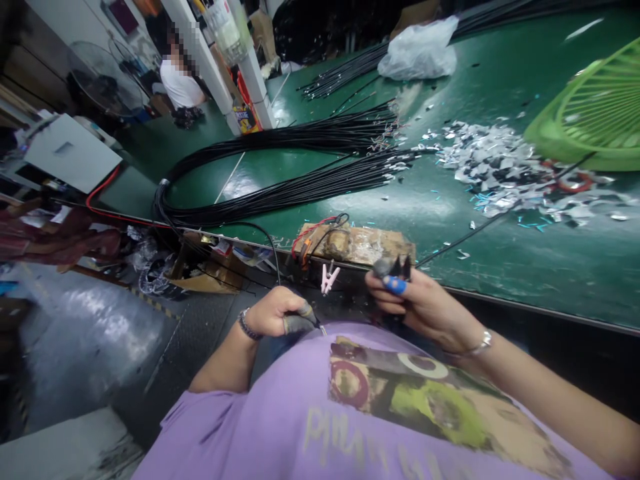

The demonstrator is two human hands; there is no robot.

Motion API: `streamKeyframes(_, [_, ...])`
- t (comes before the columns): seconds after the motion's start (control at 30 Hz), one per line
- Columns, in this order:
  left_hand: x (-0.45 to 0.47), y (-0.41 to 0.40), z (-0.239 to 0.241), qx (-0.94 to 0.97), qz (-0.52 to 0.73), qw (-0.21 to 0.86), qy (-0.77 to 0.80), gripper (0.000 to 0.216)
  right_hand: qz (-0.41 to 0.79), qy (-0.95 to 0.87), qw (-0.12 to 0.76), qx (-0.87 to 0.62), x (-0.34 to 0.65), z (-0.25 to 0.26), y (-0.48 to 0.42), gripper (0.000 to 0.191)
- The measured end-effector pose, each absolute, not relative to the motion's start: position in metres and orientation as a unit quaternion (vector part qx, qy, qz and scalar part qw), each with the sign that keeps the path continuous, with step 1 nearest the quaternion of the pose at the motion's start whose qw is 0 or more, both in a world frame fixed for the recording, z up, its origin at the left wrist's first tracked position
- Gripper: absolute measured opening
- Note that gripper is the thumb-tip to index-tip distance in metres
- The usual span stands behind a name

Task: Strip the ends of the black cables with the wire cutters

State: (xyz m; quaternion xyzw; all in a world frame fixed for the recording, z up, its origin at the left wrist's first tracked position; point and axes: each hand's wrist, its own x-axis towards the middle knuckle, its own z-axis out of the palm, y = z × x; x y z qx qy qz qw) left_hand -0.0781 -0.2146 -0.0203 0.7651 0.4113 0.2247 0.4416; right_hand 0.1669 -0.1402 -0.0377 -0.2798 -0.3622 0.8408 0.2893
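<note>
My left hand, with grey coverings on its fingers, is closed on the end of a black cable. Thin pale wire ends stick out beyond its fingertips, close to my shirt. This cable arches over the table edge from a long looped bundle of black cables. To the right, my right hand is wrapped round a cutter-like hand tool with dark jaws pointing up. Blue tape covers one of its digits. The tool's handles are mostly hidden by the hand. Between the hands, a pink clothes peg hangs at the table edge.
A wooden block with red and black leads sits at the front edge of the green table. Foil scraps lie at right beside a green plastic basket. A plastic bag lies farther back. Another person is at far left.
</note>
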Motion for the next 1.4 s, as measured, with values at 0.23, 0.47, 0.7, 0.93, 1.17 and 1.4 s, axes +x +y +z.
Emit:
streamKeyframes(0.23, [-0.080, -0.219, -0.030, 0.701, 0.291, 0.452, 0.468, 0.049, 0.747, -0.558, 0.221, -0.287, 0.159, -0.038, -0.142, 0.032])
streamKeyframes(0.47, [-0.072, -0.213, -0.037, 0.712, 0.261, 0.443, 0.479, 0.045, 0.761, -0.565, 0.180, -0.265, 0.143, -0.041, -0.150, 0.036])
streamKeyframes(0.7, [-0.068, -0.210, -0.038, 0.730, 0.245, 0.453, 0.449, 0.043, 0.758, -0.555, 0.203, -0.277, 0.134, -0.046, -0.155, 0.037])
streamKeyframes(0.93, [-0.066, -0.215, -0.046, 0.662, 0.329, 0.459, 0.494, 0.049, 0.708, -0.524, 0.288, -0.376, 0.138, -0.051, -0.151, 0.034])
streamKeyframes(1.17, [-0.061, -0.218, -0.052, 0.600, 0.391, 0.422, 0.556, 0.047, 0.810, -0.432, 0.212, -0.335, 0.121, -0.064, -0.141, 0.054])
streamKeyframes(1.4, [-0.060, -0.213, -0.056, 0.611, 0.398, 0.403, 0.553, 0.045, 0.873, -0.321, 0.215, -0.297, 0.109, -0.071, -0.139, 0.050])
